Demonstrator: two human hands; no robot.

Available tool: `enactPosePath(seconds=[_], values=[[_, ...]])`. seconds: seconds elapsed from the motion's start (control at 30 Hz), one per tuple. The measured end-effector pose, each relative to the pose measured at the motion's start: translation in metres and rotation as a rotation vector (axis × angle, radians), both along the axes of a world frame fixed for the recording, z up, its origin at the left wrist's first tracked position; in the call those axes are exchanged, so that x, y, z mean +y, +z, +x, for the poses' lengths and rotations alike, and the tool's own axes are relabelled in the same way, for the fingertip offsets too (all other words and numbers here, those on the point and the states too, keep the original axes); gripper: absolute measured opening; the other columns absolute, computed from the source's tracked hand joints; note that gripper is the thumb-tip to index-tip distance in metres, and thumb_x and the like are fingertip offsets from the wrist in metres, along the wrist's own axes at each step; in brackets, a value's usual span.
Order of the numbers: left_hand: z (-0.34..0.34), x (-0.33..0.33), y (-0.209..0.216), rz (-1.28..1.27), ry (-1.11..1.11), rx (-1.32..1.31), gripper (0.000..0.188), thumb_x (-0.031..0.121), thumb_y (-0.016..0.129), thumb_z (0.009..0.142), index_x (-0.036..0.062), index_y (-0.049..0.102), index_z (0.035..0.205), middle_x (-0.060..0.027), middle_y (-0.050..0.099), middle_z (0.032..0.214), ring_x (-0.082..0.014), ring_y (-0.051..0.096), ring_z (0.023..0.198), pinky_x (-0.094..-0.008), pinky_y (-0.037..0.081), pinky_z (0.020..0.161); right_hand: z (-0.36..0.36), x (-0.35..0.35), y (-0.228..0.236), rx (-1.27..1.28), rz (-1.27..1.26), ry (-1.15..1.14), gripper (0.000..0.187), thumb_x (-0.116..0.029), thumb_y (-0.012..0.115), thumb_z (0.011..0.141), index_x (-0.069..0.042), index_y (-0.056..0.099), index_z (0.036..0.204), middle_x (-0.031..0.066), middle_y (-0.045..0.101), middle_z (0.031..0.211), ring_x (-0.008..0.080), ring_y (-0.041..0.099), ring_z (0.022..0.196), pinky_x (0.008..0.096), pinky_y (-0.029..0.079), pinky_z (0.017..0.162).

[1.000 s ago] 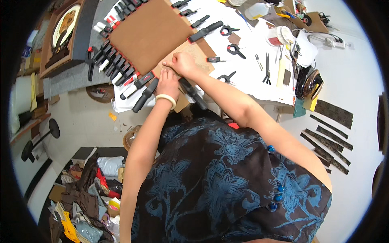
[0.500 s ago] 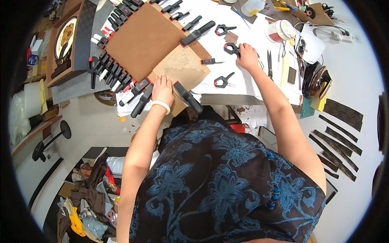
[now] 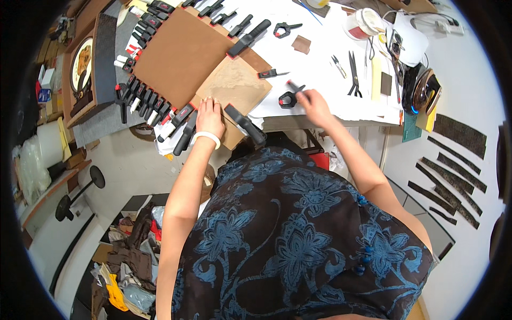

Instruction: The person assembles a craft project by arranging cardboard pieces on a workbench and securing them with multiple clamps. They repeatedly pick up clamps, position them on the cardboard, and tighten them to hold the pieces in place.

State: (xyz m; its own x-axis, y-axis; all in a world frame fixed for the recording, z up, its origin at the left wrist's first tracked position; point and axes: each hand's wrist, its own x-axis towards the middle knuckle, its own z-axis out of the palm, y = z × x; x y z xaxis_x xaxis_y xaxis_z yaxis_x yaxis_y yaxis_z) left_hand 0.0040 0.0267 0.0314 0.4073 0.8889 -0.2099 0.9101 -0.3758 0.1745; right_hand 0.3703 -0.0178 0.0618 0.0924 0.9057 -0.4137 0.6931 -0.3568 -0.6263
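My left hand (image 3: 210,118), with a pale bangle at the wrist, lies with fingers stretched along the lower corner of a tan panel (image 3: 240,80). Black spring clamps (image 3: 185,140) grip the edge beside it, and a larger clamp (image 3: 245,124) sits to its right. Behind is a big brown leather-like sheet (image 3: 181,56), ringed by several clamps. My right hand (image 3: 316,108) is closed on a black spring clamp (image 3: 296,89) with a red tip, partly hidden by the fingers. Just left of it another spring clamp (image 3: 287,101) rests on the white paper.
A loose spring clamp (image 3: 285,30) and a small brown square (image 3: 301,45) lie farther back. To the right are scissors (image 3: 353,74), a small cutter (image 3: 338,66), a white tub (image 3: 364,24) and a dark rounded device (image 3: 426,90). A framed clock-like piece (image 3: 82,64) stands left.
My right hand has drawn toward me and slightly left, bringing the spring clamp away from beside the small brown square. My left hand stays on the panel. The view has shifted slightly.
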Motion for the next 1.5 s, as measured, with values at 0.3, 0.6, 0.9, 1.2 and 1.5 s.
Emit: enactPosePath(seconds=[0.3,0.6,0.9,1.2,1.5], values=[[-0.003,0.006,0.002,-0.028,-0.065,0.047,0.052,0.005,0.058,0.088,-0.005,0.056,0.14,-0.0252,0.052,0.147,-0.0422,0.046,0.141,-0.0475,0.033,0.124,-0.078,-0.017,-0.069,-0.208,0.146,0.121,0.068,-0.054,0.048,0.105,0.002,0.07,0.073,0.0253,0.068,0.072,0.0465,0.068,0.07,0.0549,0.054,0.064],[-0.002,0.005,0.002,-0.034,-0.069,0.055,0.058,0.002,0.06,0.084,-0.0066,0.055,0.141,-0.0249,0.051,0.148,-0.0412,0.046,0.141,-0.047,0.032,0.125,-0.118,-0.005,-0.075,-0.192,0.212,0.103,0.065,-0.05,0.052,0.105,0.003,0.067,0.07,0.0253,0.066,0.07,0.045,0.066,0.065,0.0541,0.051,0.059],[-0.002,0.005,0.003,-0.048,-0.094,0.084,0.061,0.003,0.061,0.083,-0.0062,0.053,0.143,-0.0238,0.052,0.147,-0.0404,0.046,0.14,-0.0462,0.031,0.126,-0.142,-0.022,-0.079,-0.184,0.293,0.069,0.066,-0.047,0.051,0.106,0.001,0.07,0.065,0.0231,0.066,0.063,0.0409,0.068,0.061,0.0502,0.053,0.056],[-0.009,0.007,-0.004,0.0,-0.14,0.087,0.06,0.002,0.057,0.083,-0.0026,0.055,0.143,-0.0241,0.052,0.148,-0.0449,0.046,0.138,-0.0482,0.038,0.119,-0.121,-0.013,-0.08,-0.159,0.2,-0.057,0.073,-0.054,0.045,0.107,0.001,0.073,0.068,0.0232,0.069,0.067,0.0417,0.071,0.067,0.0499,0.057,0.063],[-0.004,0.003,0.0,-0.021,-0.101,0.103,0.06,0.005,0.058,0.085,-0.0058,0.053,0.144,-0.0254,0.051,0.148,-0.0436,0.046,0.139,-0.0481,0.033,0.123,-0.003,-0.022,-0.023,-0.401,0.154,0.046,0.077,-0.057,0.042,0.107,0.005,0.074,0.074,0.0251,0.069,0.074,0.0415,0.07,0.074,0.0505,0.055,0.068]])
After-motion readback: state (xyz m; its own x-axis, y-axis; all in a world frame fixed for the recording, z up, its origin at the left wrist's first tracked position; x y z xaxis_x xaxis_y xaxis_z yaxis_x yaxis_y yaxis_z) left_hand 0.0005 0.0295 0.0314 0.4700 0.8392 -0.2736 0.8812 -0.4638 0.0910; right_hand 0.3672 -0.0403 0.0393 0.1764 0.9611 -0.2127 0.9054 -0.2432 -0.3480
